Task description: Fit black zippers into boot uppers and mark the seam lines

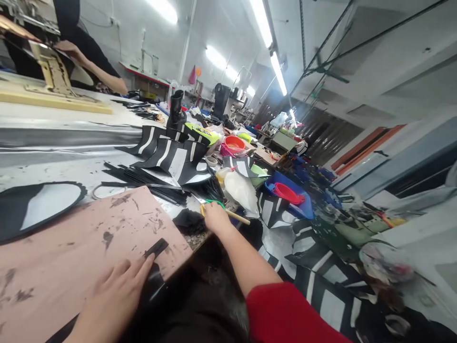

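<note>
My left hand [116,290] lies flat on a pink board [89,238], fingers stretched out over a narrow black strip [157,247]. The strip's near end shows again below the wrist. Farther forward, at the board's right corner, my right hand [217,220] is closed on a pair of scissors [203,208] with green and yellow handles. Their blades point away to the left. Just right of that hand, a wooden handle [238,217] sticks out over the table edge. A dark crumpled cloth [189,221] is beside the scissors.
Long black strips [143,183] and stacked black-and-white cut pieces [174,155] lie ahead. A large black-edged piece [43,205] is at left. Red basins [287,193] sit in a blue tub [307,205] at right. A co-worker's arm [96,71] works at a sewing machine [53,71].
</note>
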Available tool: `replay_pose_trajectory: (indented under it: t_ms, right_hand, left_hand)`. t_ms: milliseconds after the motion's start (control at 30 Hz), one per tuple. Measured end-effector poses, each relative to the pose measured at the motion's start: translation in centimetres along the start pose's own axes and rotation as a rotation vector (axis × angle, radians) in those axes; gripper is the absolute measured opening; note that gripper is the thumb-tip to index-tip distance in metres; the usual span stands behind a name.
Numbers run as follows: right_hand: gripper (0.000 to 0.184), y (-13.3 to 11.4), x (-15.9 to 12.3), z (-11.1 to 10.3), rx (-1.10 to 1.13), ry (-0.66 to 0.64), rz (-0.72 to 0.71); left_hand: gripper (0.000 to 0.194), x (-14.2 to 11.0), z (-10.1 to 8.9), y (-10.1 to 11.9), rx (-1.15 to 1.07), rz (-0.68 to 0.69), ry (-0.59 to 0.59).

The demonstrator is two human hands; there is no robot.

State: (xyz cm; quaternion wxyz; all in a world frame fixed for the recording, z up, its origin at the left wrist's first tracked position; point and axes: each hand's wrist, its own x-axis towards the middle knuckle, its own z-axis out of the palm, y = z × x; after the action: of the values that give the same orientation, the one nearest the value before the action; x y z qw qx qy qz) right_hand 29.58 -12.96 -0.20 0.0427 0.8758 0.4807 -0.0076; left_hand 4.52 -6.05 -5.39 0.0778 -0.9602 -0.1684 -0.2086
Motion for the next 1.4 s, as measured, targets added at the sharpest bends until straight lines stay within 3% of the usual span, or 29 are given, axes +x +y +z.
replay_pose_trajectory:
  t_ms: [100, 233, 367, 467, 533, 667, 733, 833, 1100, 1400]
  right_hand:
    - [0.04, 2.4, 2.1, 0.1, -0.034, -0.051, 0.024]
    - [0.048, 3.4, 2.5, -0.6, -0.073, -0.043, 0.02]
    - [0.05, 4.2, 0.4, -2.6, -0.078, -0.004, 0.084]
    - [0.055, 4.1, -3.2, -2.6, 0.067, -0.042, 0.029]
    - [0.053, 3.1, -6.2, -1.3, 0.317, -0.168, -0.031]
    - [0.039, -0.1, -11.6, 2.9, 0.852, -0.607, -0.062]
    - [0.036, -1.3, -12.9, 4.5, 0.995, -0.685, -0.064]
    - [0.036, -2.7, -12.7, 5.1, 1.031, -0.667, -0.117]
    - [0.038, -5.5, -10.2, 2.4, 0.884, -0.675, -0.155]
    - [0.043, -5.9, -10.6, 4.3, 1.101, -0.615, -0.048]
  left_hand:
    - [0.051, -0.4, 0.0, -0.1, -0.002, -0.037, 0.002]
    - [0.049, -0.6, 0.0, 0.1, -0.011, -0.03, 0.0]
    - [0.05, -0.7, 0.2, 0.3, -0.068, -0.11, -0.086]
    - [0.051, -0.8, 0.7, 0.2, -0.131, -0.167, -0.207]
    - [0.05, -0.9, 1.1, 0.4, -0.135, -0.226, -0.231]
    - [0.044, -1.5, 1.0, 1.3, -0.138, -0.231, -0.137]
    - [0.04, -1.7, 0.8, 1.7, -0.137, -0.22, -0.083]
    - [0.038, -1.9, 0.8, 2.0, -0.128, -0.212, -0.013]
    - [0.035, -2.2, 0.7, 2.0, -0.11, -0.129, 0.111]
    - [0.032, -2.2, 0.9, 2.0, -0.106, -0.11, 0.085]
